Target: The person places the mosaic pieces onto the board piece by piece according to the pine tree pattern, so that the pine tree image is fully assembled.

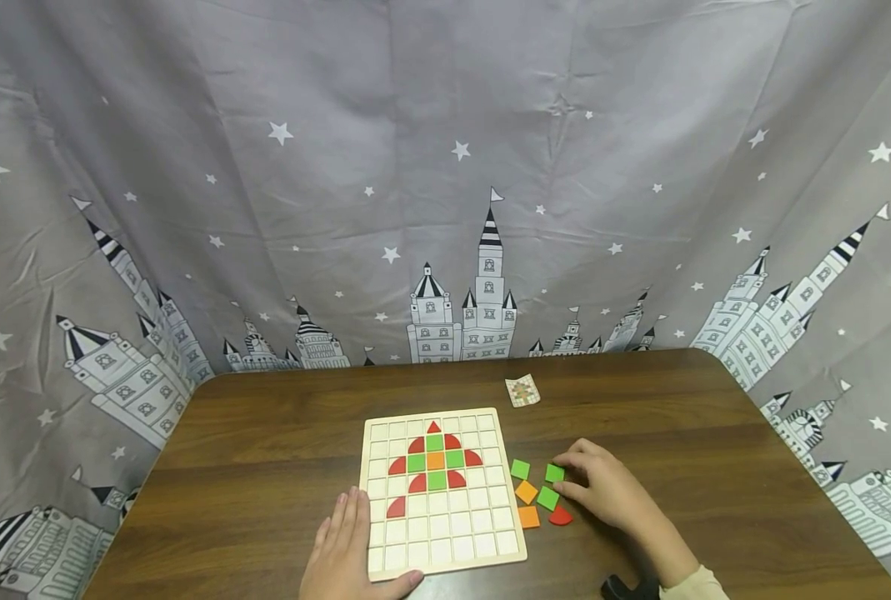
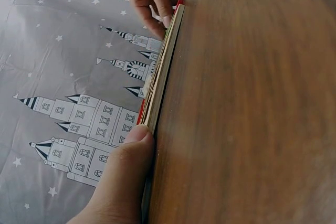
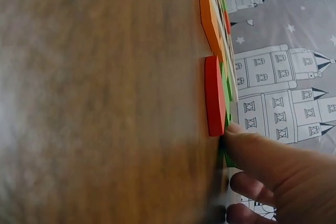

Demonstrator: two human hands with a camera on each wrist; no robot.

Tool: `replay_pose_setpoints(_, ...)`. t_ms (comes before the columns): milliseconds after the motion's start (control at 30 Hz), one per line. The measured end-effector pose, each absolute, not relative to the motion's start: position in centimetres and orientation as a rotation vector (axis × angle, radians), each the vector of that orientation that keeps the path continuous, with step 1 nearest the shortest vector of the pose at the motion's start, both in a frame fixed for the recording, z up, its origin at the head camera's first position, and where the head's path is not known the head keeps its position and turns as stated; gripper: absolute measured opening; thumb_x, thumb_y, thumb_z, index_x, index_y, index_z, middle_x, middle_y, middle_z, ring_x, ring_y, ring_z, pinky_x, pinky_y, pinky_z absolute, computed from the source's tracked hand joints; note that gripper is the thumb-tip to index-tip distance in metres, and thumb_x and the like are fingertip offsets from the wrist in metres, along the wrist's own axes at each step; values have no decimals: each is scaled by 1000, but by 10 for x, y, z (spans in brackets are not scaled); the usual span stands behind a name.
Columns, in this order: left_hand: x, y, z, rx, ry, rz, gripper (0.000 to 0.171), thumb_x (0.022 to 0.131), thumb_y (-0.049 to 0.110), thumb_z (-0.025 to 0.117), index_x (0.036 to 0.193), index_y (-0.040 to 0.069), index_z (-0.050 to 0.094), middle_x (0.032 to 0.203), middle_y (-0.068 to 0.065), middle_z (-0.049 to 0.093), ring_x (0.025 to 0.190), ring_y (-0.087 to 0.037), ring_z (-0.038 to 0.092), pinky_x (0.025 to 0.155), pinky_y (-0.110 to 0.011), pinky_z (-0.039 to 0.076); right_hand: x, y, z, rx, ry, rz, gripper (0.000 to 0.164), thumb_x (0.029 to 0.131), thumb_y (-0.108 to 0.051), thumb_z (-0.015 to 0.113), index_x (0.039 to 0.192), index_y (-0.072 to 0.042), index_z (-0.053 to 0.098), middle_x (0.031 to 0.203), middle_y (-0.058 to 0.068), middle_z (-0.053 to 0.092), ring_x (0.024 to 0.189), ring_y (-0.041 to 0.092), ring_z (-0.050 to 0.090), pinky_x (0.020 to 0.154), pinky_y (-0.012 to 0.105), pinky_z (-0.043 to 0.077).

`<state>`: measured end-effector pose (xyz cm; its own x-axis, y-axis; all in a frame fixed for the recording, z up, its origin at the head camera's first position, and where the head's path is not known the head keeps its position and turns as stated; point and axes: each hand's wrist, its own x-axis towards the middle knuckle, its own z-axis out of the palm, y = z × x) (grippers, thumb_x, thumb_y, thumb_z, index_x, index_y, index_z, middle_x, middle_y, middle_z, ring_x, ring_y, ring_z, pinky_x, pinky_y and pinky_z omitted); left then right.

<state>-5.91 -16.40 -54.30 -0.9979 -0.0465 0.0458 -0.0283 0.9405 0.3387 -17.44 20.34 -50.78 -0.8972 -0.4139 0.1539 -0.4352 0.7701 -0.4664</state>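
A pale wooden grid board [image 1: 483, 525] lies on the table, with red quarter-circle tiles, green and orange squares and a red triangle [image 1: 433, 427] set in its cells. My left hand [image 1: 347, 546] rests along the board's left edge, fingers straight, thumb at the near edge. To the right of the board, my right hand [image 1: 603, 483] pinches a green square tile [image 1: 555, 472] between thumb and fingers, at table level. Close by lie two more green squares [image 1: 548, 498], two orange squares [image 1: 529, 517] and a red quarter-circle tile [image 1: 561, 516]. That red tile [image 3: 214, 95] stands out beside the thumb in the right wrist view.
A small pattern card [image 1: 523, 391] lies on the wooden table [image 1: 265, 467] beyond the board's far right corner. A dark curved object [image 1: 625, 587] is under the right forearm. Behind the table hangs a grey curtain [image 1: 325, 83] printed with castles and stars.
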Motion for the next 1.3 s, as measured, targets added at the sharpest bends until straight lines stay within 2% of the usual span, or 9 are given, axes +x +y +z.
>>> replay_pose_setpoints(233,-61,-164,-544,70,-3063,-532,144,55,100,49,152,-4,31,159,-22,32,147,-42,32,114,-58,34,-174,202,-504,702,-2911,598,23,82,-31,81,99,-17,76,86,-15,59,75,0,49,65,23,46)
replay_pose_setpoints(433,-61,-164,-545,66,-3066,-526,145,55,101,48,152,-4,31,160,-22,32,147,-42,32,115,-58,34,-175,198,-503,680,-2901,481,18,80,-27,80,93,-15,75,82,-14,57,71,1,47,60,21,43)
replay_pose_setpoints(600,-61,-164,-545,62,-3059,-523,145,54,102,45,153,-4,31,160,-21,32,147,-41,32,115,-57,34,-175,196,-505,651,-2896,457,20,80,-28,80,96,-16,76,83,-15,57,69,1,45,58,19,40)
replay_pose_setpoints(700,-61,-164,-543,65,-3061,-533,145,54,102,46,152,-4,31,160,-21,32,147,-41,32,115,-57,34,-175,196,-505,634,-2910,476,27,83,-32,80,104,-16,76,87,-15,57,70,0,45,58,20,39)
replay_pose_setpoints(833,-61,-164,-542,71,-3072,-548,145,54,102,47,152,-4,31,160,-22,31,147,-41,31,115,-57,33,-175,197,-505,642,-2912,526,32,84,-38,78,110,-19,75,91,-16,58,75,0,48,61,23,42)
replay_pose_setpoints(1067,-61,-164,-543,70,-3078,-540,147,54,103,44,153,-4,30,160,-22,30,148,-41,31,115,-57,33,-175,197,-507,627,-2918,471,23,85,-41,76,97,-22,72,88,-15,59,82,4,55,69,30,52)
replay_pose_setpoints(1300,-61,-164,-542,71,-3076,-560,146,55,102,47,152,-5,30,160,-22,31,148,-42,30,115,-58,32,-175,180,-500,586,-2934,512,20,87,-39,75,96,-22,71,87,-15,55,72,2,45,62,23,42)
